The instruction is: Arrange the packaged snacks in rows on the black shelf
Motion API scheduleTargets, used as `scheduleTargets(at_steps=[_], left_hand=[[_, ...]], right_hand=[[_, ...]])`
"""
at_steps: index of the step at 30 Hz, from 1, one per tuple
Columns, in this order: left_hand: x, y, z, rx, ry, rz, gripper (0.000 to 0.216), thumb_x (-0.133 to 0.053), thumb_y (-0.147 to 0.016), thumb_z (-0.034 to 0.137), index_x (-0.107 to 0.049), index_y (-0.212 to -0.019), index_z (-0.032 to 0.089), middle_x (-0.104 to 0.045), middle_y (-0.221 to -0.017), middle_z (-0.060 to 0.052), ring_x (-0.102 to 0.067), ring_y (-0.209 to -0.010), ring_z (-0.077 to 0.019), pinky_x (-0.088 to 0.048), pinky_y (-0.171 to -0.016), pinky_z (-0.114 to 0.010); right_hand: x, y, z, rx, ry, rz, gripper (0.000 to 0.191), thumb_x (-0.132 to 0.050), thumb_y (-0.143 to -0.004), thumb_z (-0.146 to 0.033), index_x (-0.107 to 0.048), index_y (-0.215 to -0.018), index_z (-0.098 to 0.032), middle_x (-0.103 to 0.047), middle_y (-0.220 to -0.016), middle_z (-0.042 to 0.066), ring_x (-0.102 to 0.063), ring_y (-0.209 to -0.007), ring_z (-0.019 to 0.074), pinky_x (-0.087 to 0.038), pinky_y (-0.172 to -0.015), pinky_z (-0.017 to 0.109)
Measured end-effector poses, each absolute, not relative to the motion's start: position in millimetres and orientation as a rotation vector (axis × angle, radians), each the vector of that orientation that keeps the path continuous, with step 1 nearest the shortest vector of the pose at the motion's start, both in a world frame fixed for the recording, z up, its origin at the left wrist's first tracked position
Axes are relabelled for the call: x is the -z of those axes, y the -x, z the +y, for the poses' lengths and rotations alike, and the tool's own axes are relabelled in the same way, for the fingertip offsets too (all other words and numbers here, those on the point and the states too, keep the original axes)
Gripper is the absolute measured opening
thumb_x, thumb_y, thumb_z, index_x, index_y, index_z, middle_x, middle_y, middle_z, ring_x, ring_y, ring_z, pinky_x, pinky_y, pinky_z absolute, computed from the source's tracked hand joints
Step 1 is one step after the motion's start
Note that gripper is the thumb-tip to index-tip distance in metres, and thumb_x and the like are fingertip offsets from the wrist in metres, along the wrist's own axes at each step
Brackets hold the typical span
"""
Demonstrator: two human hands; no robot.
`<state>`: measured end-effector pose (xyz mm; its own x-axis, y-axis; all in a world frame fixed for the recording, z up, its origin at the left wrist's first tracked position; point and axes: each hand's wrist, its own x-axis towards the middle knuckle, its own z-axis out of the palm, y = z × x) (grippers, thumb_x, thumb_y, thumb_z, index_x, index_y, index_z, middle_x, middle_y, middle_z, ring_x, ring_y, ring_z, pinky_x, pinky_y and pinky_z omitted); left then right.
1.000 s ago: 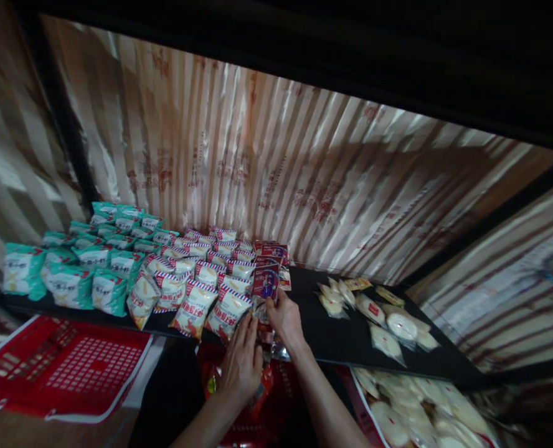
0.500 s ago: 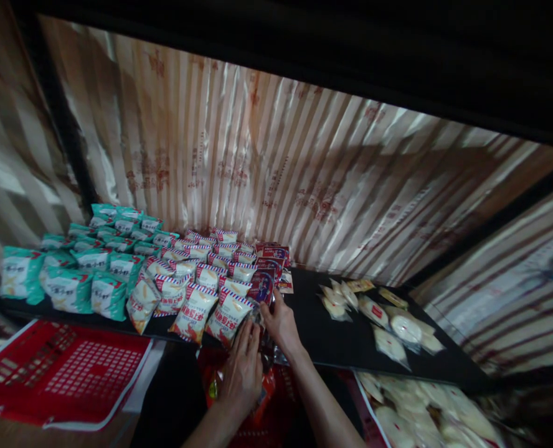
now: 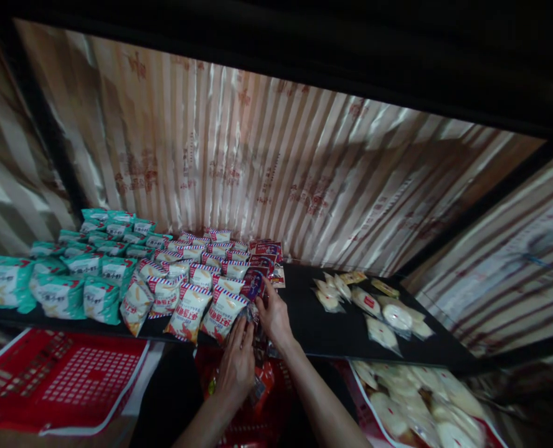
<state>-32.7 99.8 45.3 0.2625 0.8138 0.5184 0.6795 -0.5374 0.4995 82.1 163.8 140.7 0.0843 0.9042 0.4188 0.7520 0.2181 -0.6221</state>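
While both bare hands work at the near edge of the black shelf (image 3: 304,317), the front purple packet (image 3: 253,283) lies just beyond the right thumb tip, at its eleven o'clock, and just beside the right forefinger tip, at its nine. Right hand (image 3: 275,317): thumb and forefinger slightly apart at the packet's near edge; whether they pinch it, cannot tell. Left hand (image 3: 237,358): fingers straight, close together, pointing to one o'clock; packet ahead of their tips at twelve. Left palm hidden; any grip there, cannot tell. More purple packets (image 3: 264,252) overlap behind the front one, at its one o'clock.

Surroundings, clock centred on the right hand: striped bags (image 3: 225,311) in rows at nine to eleven; teal bags (image 3: 61,295) farther off at nine; clear packs (image 3: 382,333) of pale contents at three, well apart. Red basket (image 3: 94,373) at eight; another basket (image 3: 360,386), filled with pale packs, at four
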Motion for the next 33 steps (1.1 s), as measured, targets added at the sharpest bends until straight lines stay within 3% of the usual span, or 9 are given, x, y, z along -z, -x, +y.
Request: scheduleTargets(at_steps=[12, 22, 28, 33], left_hand=[[-40, 32, 99, -1.119, -2.304, 1.411, 0.051, -0.032, -0.086, 0.012, -0.036, -0.137, 0.013, -0.037, -0.142, -0.016, -0.030, -0.133, -0.0249, -0.038, -0.104, -0.046], [-44, 35, 91, -1.018, -2.278, 1.400, 0.050, -0.031, -0.088, 0.013, -0.032, -0.138, 0.012, -0.029, -0.146, -0.015, -0.021, -0.137, -0.0248, -0.032, -0.108, -0.047], [-43, 34, 99, -0.958, -2.327, 1.478, 0.048, -0.032, -0.090, 0.016, -0.035, -0.137, 0.019, -0.034, -0.145, -0.012, -0.030, -0.134, -0.0236, -0.036, -0.105, -0.045], [-46, 34, 103, -0.950, -2.376, 1.511, 0.045, -0.033, -0.091, 0.020, -0.038, -0.135, 0.020, -0.039, -0.142, -0.010, -0.035, -0.131, -0.0224, -0.038, -0.104, -0.043]], right_hand=[[-129, -93, 130, -0.115, 1.507, -1.678, 0.034, -0.042, -0.086, -0.025, -0.061, -0.113, -0.016, -0.055, -0.123, 0.013, -0.054, -0.112, 0.0204, -0.045, -0.096, 0.036], [-85, -134, 71, -0.284, 1.510, -1.441, 0.026, -0.044, -0.084, -0.027, -0.066, -0.096, -0.019, -0.063, -0.108, 0.012, -0.059, -0.103, 0.0210, -0.047, -0.092, 0.041], [-91, -130, 69, -0.373, 1.462, -1.431, 0.027, -0.044, -0.085, -0.030, -0.066, -0.098, -0.020, -0.064, -0.108, 0.011, -0.059, -0.103, 0.0211, -0.048, -0.092, 0.040], [-111, -117, 94, -0.356, 1.420, -1.476, 0.030, -0.044, -0.084, -0.026, -0.064, -0.106, -0.020, -0.058, -0.119, 0.011, -0.054, -0.112, 0.0210, -0.045, -0.096, 0.038]])
